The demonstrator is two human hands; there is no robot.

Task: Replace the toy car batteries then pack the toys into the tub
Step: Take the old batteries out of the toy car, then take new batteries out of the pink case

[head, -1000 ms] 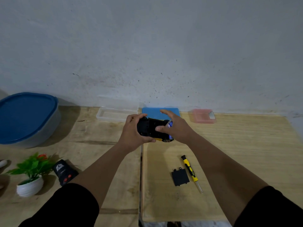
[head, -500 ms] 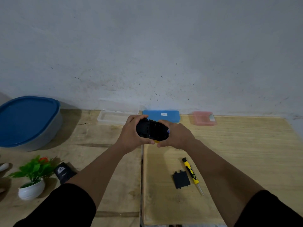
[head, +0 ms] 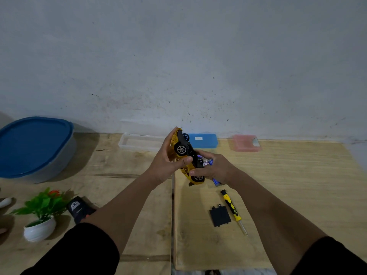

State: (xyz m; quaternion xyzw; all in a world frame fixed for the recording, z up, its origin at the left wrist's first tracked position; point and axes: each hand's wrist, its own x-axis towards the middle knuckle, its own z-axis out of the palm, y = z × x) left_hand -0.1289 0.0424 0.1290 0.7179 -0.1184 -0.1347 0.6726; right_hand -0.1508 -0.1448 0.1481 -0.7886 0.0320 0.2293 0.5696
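A yellow toy car (head: 183, 153) with a black underside is tipped on its side above the table's middle. My left hand (head: 165, 162) grips its upper body, thumb across the underside. My right hand (head: 213, 169) holds the car's lower end, and blue-and-silver batteries (head: 215, 180) show among its fingers. The black battery cover (head: 219, 215) lies on the wooden table (head: 288, 185) beside a yellow-and-black screwdriver (head: 232, 207). The grey tub with a blue lid (head: 33, 145) stands at the far left. A black remote control (head: 78, 209) lies left of my left forearm.
Along the wall sit a clear tray (head: 139, 142), a blue box (head: 204, 140) and a pink box (head: 245, 143). A small potted plant in a white pot (head: 40, 215) stands at the near left. A gap runs between the two table boards.
The car has been turned from underside-up onto its side, its yellow body and wheels now showing. Batteries now show in my right hand.
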